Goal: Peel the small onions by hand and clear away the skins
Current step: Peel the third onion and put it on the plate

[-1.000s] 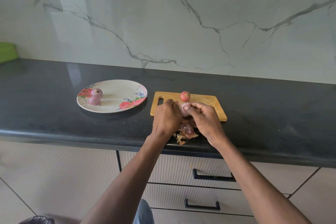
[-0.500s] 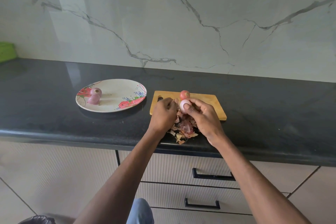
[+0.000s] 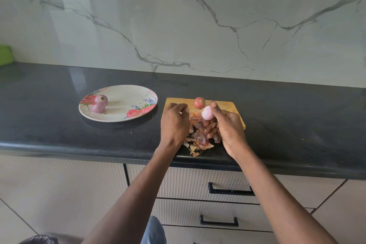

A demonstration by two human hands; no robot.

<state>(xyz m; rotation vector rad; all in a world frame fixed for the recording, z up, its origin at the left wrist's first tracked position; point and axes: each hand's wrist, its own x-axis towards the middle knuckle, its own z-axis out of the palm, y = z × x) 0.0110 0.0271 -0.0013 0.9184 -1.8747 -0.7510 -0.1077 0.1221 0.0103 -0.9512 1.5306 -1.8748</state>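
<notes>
A small pale pink peeled onion is being held up in the right hand, pinched between thumb and fingertips just above the near edge of the rectangular light wooden chopping board, probably so that its surface can be checked for leftover skin. The left hand is being kept just beside it with fingers loosely curled; whether a scrap of skin is being pinched in them cannot be told, since the fingertips are turned away from the camera. A heap of dry reddish-brown onion skins is lying directly under both hands, spilling from the board onto the dark speckled stone counter toward its front edge; peeling is evidently being done over one spot so the waste is gathered for a single sweep. One small red-brown unpeeled onion is sitting at the far side of the board, well within reach, being kept as the next piece of work. Two small purple peeled onions are resting together at the left side of the round white plate with red flower print, which is standing to the left of the board, apart from the skins, so finished onions are being kept clean. By this layout, the task is judged well past halfway, with clearing not yet begun.
</notes>
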